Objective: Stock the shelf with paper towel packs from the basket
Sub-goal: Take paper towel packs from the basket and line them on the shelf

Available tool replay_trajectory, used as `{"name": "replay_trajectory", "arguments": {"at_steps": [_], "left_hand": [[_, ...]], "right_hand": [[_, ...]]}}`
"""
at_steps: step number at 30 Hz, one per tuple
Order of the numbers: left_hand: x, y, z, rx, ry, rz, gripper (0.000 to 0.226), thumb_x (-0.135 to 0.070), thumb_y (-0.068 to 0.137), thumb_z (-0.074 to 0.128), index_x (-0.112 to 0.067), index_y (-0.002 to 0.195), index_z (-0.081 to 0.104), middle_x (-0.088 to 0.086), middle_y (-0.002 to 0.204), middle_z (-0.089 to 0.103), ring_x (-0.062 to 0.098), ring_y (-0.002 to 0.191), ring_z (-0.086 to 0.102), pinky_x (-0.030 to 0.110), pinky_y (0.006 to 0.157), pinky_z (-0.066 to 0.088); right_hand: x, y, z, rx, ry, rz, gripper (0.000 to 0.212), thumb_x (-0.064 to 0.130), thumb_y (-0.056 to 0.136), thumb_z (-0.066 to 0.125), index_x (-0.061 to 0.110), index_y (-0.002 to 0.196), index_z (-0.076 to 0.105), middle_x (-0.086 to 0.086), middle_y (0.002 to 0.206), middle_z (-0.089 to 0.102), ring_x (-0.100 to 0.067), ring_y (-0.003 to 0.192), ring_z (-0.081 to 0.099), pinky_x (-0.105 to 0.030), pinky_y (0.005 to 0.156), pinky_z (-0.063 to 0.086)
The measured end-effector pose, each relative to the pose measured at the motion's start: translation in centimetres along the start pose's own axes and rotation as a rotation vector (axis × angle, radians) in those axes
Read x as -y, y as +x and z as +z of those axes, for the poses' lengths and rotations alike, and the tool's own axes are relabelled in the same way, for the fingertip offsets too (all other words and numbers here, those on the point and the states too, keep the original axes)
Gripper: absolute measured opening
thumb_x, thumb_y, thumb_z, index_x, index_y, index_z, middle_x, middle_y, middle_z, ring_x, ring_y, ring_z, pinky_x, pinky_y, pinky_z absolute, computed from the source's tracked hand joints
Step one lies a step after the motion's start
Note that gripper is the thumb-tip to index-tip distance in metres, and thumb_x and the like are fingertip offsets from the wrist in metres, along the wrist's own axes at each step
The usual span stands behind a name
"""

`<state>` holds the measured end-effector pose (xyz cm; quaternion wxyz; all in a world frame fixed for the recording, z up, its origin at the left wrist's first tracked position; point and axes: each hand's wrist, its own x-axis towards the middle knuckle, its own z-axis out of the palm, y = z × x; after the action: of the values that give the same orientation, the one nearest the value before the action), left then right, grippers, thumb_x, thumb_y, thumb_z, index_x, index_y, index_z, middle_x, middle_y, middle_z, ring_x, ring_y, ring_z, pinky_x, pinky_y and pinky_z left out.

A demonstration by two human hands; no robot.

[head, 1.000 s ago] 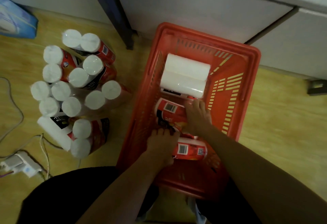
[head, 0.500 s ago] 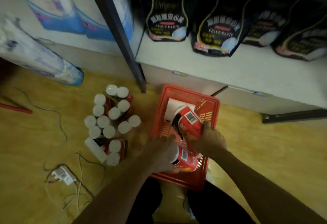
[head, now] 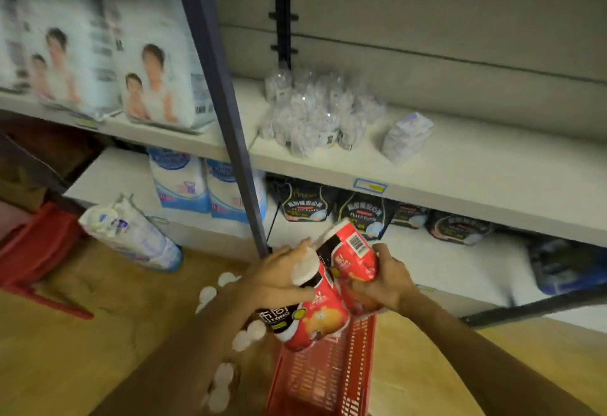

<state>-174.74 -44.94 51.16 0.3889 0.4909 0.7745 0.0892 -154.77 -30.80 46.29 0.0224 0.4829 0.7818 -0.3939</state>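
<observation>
My left hand [head: 279,276] grips a red and black paper towel pack [head: 312,312] near its white top end. My right hand [head: 382,279] holds a second red paper towel pack [head: 349,253] with a barcode facing up. Both packs are lifted above the red basket [head: 323,376], which sits on the floor below them. The white shelf [head: 443,166] with clear wrapped goods runs ahead at middle height.
A dark blue upright post [head: 226,113] splits the shelving. More paper towel packs [head: 226,379] stand on the wooden floor left of the basket, partly hidden by my left arm. Black bagged goods [head: 361,215] fill the lower shelf. A red crate [head: 36,248] sits at far left.
Both hands have lifted the two packs out of the basket and raised them. My view has tilted up from the basket to the shelves.
</observation>
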Motion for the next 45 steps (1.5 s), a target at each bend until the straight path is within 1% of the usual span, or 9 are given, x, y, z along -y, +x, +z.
{"name": "replay_trajectory", "arguments": {"at_steps": [5,11,16,22,28,33,39,42,45], "left_hand": [[-3.7,-1.7,-8.7,-0.164,-0.063,-0.035,0.08,-0.049,0.069,0.075,-0.038,0.13,0.026,0.008,0.132,0.052,0.028,0.108,0.059,0.045,0.091,0.052],[-7.3,-5.2,-17.1,-0.285,-0.098,0.121,0.084,-0.048,0.073,0.076,-0.036,0.145,0.033,0.004,0.134,0.054,0.022,0.102,0.064,0.038,0.086,0.056],[-11.6,-8.7,-22.5,-0.31,0.003,0.29,0.062,-0.046,0.08,0.072,-0.036,0.136,0.048,0.002,0.107,0.07,0.013,0.078,0.07,0.036,0.075,0.061],[-16.4,-12.3,-27.9,-0.364,0.075,0.383,0.059,-0.046,0.082,0.071,-0.038,0.136,0.05,-0.001,0.095,0.069,0.012,0.07,0.07,0.022,0.056,0.053],[-21.7,-14.4,-31.2,-0.375,0.217,0.502,0.069,-0.051,0.076,0.074,-0.035,0.139,0.049,-0.001,0.104,0.07,0.016,0.08,0.07,0.03,0.068,0.057],[-26.8,-14.8,-31.9,-0.353,0.198,0.684,0.08,-0.084,0.04,0.071,-0.048,0.111,0.065,-0.012,0.097,0.075,0.01,0.079,0.073,0.034,0.074,0.06],[-33.8,-14.0,-30.3,-0.279,-0.022,0.777,0.02,-0.032,0.082,0.074,-0.034,0.102,0.07,-0.006,0.088,0.077,0.015,0.074,0.075,0.031,0.064,0.061],[-37.4,-13.3,-29.4,-0.317,-0.141,0.787,0.015,-0.032,0.08,0.074,-0.026,0.093,0.07,-0.004,0.081,0.077,0.015,0.068,0.074,0.022,0.052,0.056],[-41.6,-12.6,-28.7,-0.328,-0.209,0.805,0.012,-0.033,0.081,0.072,-0.025,0.089,0.068,-0.006,0.074,0.076,0.015,0.064,0.073,0.02,0.049,0.054]], "right_hand": [[5.0,-1.6,-6.8,-0.161,-0.031,-0.119,0.076,0.062,0.048,0.077,0.024,0.103,0.04,0.002,0.098,0.053,-0.015,0.087,0.055,-0.021,0.068,0.042],[10.2,-6.5,-13.6,-0.365,0.135,-0.193,0.081,0.068,0.045,0.061,0.024,0.111,0.045,0.003,0.1,0.06,-0.01,0.083,0.06,-0.023,0.068,0.048],[13.8,-10.2,-18.0,-0.447,0.23,-0.217,0.079,0.061,0.053,0.067,0.022,0.118,0.043,0.008,0.096,0.058,0.0,0.078,0.056,-0.013,0.058,0.041],[16.9,-13.8,-23.1,-0.583,0.364,-0.251,0.074,0.053,0.06,0.08,0.021,0.118,0.049,0.005,0.103,0.063,-0.007,0.083,0.063,-0.019,0.061,0.049],[16.8,-19.1,-28.0,-0.808,0.437,-0.319,0.07,0.058,0.054,0.078,0.022,0.111,0.056,0.006,0.1,0.067,-0.013,0.087,0.066,-0.025,0.07,0.054],[15.1,-23.1,-32.8,-0.985,0.532,-0.35,0.054,0.047,0.068,0.082,0.022,0.11,0.06,0.006,0.098,0.069,-0.01,0.084,0.069,-0.021,0.067,0.056],[11.7,-24.4,-39.5,-1.114,0.611,-0.389,0.052,0.051,0.069,0.08,0.027,0.11,0.06,0.004,0.103,0.072,-0.013,0.088,0.071,-0.035,0.077,0.06],[9.8,-23.7,-43.6,-1.152,0.691,-0.397,0.054,0.048,0.069,0.082,0.022,0.112,0.062,0.002,0.103,0.072,-0.016,0.09,0.071,-0.041,0.08,0.059],[7.8,-23.2,-47.7,-1.171,0.76,-0.4,0.054,0.042,0.072,0.081,0.016,0.115,0.06,0.003,0.104,0.071,-0.012,0.093,0.069,-0.028,0.074,0.056]]}}
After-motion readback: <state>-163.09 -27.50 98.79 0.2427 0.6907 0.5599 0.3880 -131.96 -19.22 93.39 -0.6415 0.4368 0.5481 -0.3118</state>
